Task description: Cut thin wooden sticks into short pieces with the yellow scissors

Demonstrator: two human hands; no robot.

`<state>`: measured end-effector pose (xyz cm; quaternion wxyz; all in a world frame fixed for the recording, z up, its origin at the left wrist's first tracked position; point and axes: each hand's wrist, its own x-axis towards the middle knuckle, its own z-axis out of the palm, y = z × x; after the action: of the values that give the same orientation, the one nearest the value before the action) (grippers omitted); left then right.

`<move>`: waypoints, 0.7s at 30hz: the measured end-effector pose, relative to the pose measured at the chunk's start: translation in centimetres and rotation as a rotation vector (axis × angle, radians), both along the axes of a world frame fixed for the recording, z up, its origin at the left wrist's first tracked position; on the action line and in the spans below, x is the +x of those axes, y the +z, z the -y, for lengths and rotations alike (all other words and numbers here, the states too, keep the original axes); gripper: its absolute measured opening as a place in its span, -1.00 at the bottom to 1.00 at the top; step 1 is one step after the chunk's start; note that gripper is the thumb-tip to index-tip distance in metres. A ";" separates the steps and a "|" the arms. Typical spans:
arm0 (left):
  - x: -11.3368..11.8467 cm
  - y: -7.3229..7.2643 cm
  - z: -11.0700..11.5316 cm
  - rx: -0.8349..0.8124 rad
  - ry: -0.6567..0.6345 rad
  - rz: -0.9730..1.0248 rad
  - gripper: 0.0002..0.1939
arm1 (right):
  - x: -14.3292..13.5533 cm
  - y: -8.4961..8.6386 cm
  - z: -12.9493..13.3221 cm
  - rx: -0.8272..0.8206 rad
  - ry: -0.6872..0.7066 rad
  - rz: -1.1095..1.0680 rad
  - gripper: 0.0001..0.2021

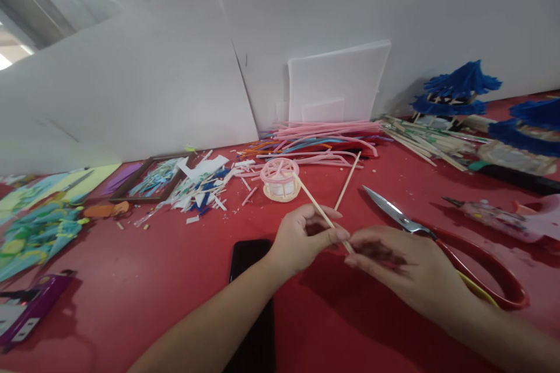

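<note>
Just now, the left hand [301, 239] is pinching a thin wooden stick [319, 204] between thumb and fingers, while the right hand [411, 271] is closing its fingertips on the near end of that same stick, so the two hands are nearly meeting above the red table [175, 268]. The stick is slanting forward and to the left, its far tip overlapping a small round pink frame [280, 180]; whether they are touching cannot be told. A second stick [349, 180] is lying beyond the left hand, pointing away from its fingers. Beneath the left forearm, a black slab [249, 256] is resting on the table. Just beside the right hand, red-handled scissors [400, 215] are lying open-handled with their blades pointing forward, and farther right a pink glue gun [503, 218] is resting. Behind the round frame, pink strips [324, 131] are lying in a loose bundle, while white and blue scraps [203, 183] are spreading to its left. A blue-roofed model [457, 93] is standing at the back right.
</note>
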<state>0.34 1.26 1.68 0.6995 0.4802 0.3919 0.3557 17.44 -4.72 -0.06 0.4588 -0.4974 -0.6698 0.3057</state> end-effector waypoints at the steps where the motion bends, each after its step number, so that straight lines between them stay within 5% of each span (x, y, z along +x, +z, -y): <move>1: 0.0 0.0 0.0 -0.007 0.001 -0.005 -0.46 | 0.1 0.0 0.0 0.051 0.016 0.038 -0.79; 13: -0.7 -0.2 -0.4 -0.092 -0.080 0.028 -0.41 | 0.4 0.2 0.2 0.238 0.109 0.164 -0.82; 21: -0.8 -0.2 -0.5 -0.192 -0.168 0.041 -0.40 | 0.2 0.3 0.6 0.199 0.065 0.232 -0.68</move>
<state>-0.47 1.80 1.50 0.7774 0.4347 0.3683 0.2664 17.63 -5.36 0.29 0.4151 -0.4598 -0.7610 0.1928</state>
